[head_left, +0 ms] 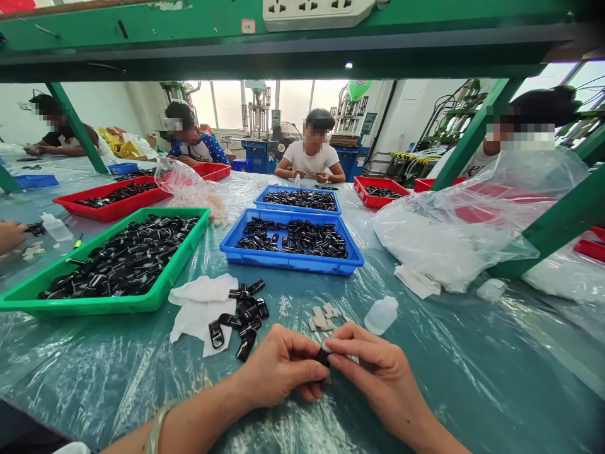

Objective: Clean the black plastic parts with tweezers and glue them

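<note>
At left, a green tray (97, 305) is heaped with parts (125, 255). At lower centre, the left hand (282, 366) and right hand (380, 366) are held close, fingers closed: a black piece (323, 357) is gripped by the left, seemingly a white scrap (326, 347) by the right.

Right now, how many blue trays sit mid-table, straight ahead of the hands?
2: the nearer blue tray, and the farther blue tray just behind it. Both hold black parts. I see nowhere there for another to hide.
</note>
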A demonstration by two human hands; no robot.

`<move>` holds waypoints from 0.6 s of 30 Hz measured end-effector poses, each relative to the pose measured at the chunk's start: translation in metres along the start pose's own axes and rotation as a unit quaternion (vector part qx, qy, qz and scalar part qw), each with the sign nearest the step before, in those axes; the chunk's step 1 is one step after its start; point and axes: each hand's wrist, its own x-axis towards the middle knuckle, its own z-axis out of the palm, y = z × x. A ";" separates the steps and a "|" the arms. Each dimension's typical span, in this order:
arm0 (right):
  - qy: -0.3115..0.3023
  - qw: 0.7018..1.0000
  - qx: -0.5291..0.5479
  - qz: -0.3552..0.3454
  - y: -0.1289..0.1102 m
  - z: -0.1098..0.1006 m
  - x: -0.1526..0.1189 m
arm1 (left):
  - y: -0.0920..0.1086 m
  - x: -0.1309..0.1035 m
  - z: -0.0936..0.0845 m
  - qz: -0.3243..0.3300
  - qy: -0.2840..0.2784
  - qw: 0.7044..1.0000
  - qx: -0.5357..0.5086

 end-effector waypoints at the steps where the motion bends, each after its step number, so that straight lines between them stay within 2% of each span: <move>1: -0.002 1.000 0.002 0.004 0.001 0.000 0.000 | 0.001 0.000 0.000 0.002 -0.001 1.000 -0.003; 7: -0.005 1.000 -0.002 0.013 0.001 0.001 0.001 | 0.002 -0.002 0.002 0.005 0.008 1.000 0.006; 14: 0.003 1.000 -0.018 -0.022 0.003 0.007 0.000 | -0.003 -0.002 0.004 0.012 0.015 1.000 0.002; 18: -0.031 0.998 -0.016 -0.059 0.001 0.004 0.000 | -0.006 -0.001 0.006 -0.027 -0.030 0.999 -0.017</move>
